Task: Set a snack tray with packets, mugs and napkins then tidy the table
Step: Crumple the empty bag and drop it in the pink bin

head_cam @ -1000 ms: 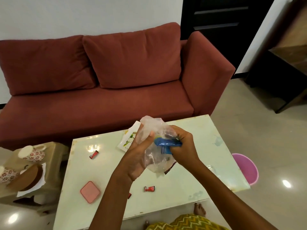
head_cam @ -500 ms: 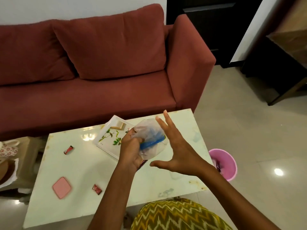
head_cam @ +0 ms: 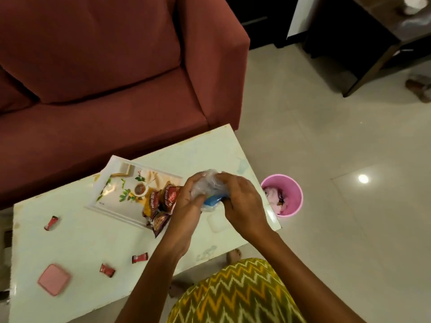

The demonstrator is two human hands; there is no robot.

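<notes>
Both hands' grip (head_cam: 211, 201) hides crumpled bag (head_cam: 210, 187) (blue contents unclear).

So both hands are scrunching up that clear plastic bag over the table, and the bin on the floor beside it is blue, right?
Not quite: the bin is pink, as the head view shows. The blue is on the clear plastic bag itself. The rest holds: the left hand and right hand are both scrunching it over the table, and the bin stands on the floor beside it.
</notes>
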